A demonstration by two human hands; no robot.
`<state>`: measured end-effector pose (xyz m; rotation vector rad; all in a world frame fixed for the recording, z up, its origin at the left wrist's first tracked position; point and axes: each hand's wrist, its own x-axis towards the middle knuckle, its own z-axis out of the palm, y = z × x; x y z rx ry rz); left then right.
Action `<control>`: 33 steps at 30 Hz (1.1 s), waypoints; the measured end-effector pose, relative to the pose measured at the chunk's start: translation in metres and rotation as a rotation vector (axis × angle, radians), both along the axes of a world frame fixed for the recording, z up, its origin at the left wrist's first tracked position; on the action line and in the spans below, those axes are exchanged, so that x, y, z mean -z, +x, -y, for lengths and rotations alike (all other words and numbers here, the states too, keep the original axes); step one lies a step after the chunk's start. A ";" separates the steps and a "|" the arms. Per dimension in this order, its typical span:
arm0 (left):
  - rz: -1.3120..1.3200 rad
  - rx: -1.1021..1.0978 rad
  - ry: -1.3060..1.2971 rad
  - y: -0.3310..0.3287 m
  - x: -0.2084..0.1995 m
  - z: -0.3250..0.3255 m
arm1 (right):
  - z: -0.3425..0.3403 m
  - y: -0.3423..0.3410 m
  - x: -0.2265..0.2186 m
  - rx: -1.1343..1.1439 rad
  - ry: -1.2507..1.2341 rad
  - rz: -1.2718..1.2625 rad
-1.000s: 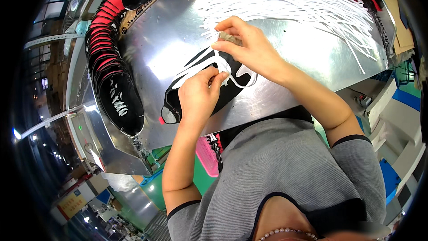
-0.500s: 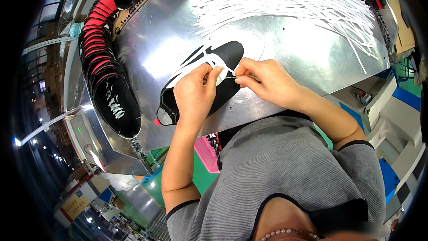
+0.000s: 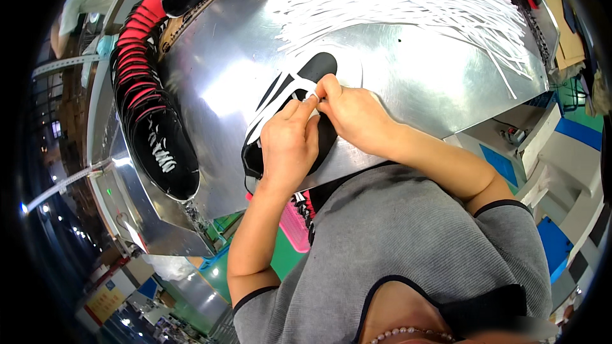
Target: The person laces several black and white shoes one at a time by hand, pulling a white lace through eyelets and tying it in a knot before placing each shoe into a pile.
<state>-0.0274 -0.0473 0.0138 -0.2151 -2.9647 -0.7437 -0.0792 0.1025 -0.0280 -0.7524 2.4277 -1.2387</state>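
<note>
A black shoe upper (image 3: 323,64) with white trim lies tilted on the metal tabletop, its toe pointing away from me. A white shoelace (image 3: 275,97) runs loosely over it. My left hand (image 3: 288,143) is closed on the near side of the upper, thumb and fingers pressed together at the lacing edge. My right hand (image 3: 357,118) meets it there, its thumb and index finger pinched at the shoelace. The pinched bit itself is mostly hidden by the fingertips, and the hands cover the middle of the upper.
Along the left edge of the metal table (image 3: 223,146) curves a long row of nested black-and-red shoe uppers (image 3: 162,153). A spread bundle of white laces (image 3: 408,6) lies at the far side. Below the table edge is a pink basket (image 3: 293,232).
My right hand has moved left to meet my left hand at the upper. The upper has turned more upright and shifted a little. The gap with lace between the hands has closed.
</note>
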 end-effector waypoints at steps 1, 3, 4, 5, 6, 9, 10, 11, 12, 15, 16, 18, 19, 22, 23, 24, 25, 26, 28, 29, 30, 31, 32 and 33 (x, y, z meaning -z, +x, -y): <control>-0.016 0.014 -0.045 0.003 -0.002 0.000 | -0.009 0.000 -0.004 -0.039 0.022 0.018; -0.132 0.092 -0.132 0.016 -0.006 0.003 | -0.038 -0.005 -0.023 -0.129 -0.079 0.058; -0.188 0.128 -0.181 0.026 -0.009 0.006 | -0.055 -0.012 -0.039 -0.198 -0.018 0.125; -0.263 0.168 -0.208 0.036 -0.008 0.013 | -0.071 -0.019 -0.046 -0.157 -0.132 0.200; -0.291 0.246 -0.212 0.043 -0.007 0.017 | -0.081 -0.024 -0.050 -0.106 -0.240 0.281; -0.359 0.382 -0.166 0.046 -0.013 0.006 | -0.057 -0.063 -0.036 -0.084 -0.547 0.149; -0.343 0.371 -0.154 0.044 -0.016 0.004 | -0.050 -0.069 -0.033 -0.129 -0.511 0.369; -0.332 0.365 -0.147 0.040 -0.021 0.005 | -0.051 -0.070 -0.016 -0.162 -0.483 0.416; -0.329 0.359 -0.141 0.033 -0.025 0.008 | -0.054 -0.077 -0.002 -0.195 -0.453 0.454; -0.296 0.218 -0.113 0.035 -0.021 0.031 | -0.096 -0.065 -0.026 -0.045 -0.354 0.479; -0.298 0.163 -0.142 0.034 -0.021 0.036 | -0.110 -0.057 -0.016 -0.126 -0.409 0.584; -0.319 0.052 -0.126 0.040 -0.019 0.047 | -0.100 -0.041 -0.042 -0.447 -0.331 0.635; -0.329 0.049 -0.135 0.039 -0.016 0.048 | -0.102 -0.032 -0.057 -0.590 -0.296 0.644; -0.367 0.144 -0.124 0.017 -0.010 0.028 | -0.102 -0.026 -0.060 -0.078 -0.429 0.535; -0.365 0.186 -0.109 0.014 -0.011 0.022 | -0.100 -0.038 -0.044 0.004 -0.532 0.381; -0.399 0.227 -0.102 0.011 -0.013 0.018 | -0.096 -0.055 -0.026 0.047 -0.508 0.289; -0.401 0.248 -0.112 0.007 -0.013 0.016 | -0.087 -0.065 -0.021 0.033 -0.557 0.289; -0.374 0.272 -0.115 0.007 -0.010 0.013 | -0.084 -0.073 -0.012 0.039 -0.605 0.290; -0.309 0.281 -0.071 0.003 -0.011 0.012 | -0.070 -0.071 -0.035 -0.029 -0.614 0.670; -0.301 0.261 -0.070 0.003 -0.017 0.012 | -0.072 -0.072 -0.022 -0.030 -0.581 0.573; -0.331 0.246 -0.085 0.005 -0.016 0.017 | -0.073 -0.071 -0.007 -0.032 -0.542 0.460; -0.324 0.241 -0.104 0.009 -0.016 0.024 | -0.070 -0.069 -0.007 0.024 -0.436 0.427; -0.317 0.235 -0.123 0.013 -0.019 0.031 | -0.067 -0.062 -0.010 0.007 -0.394 0.248; -0.267 0.223 -0.106 0.016 -0.025 0.031 | -0.067 -0.058 -0.011 0.008 -0.319 0.200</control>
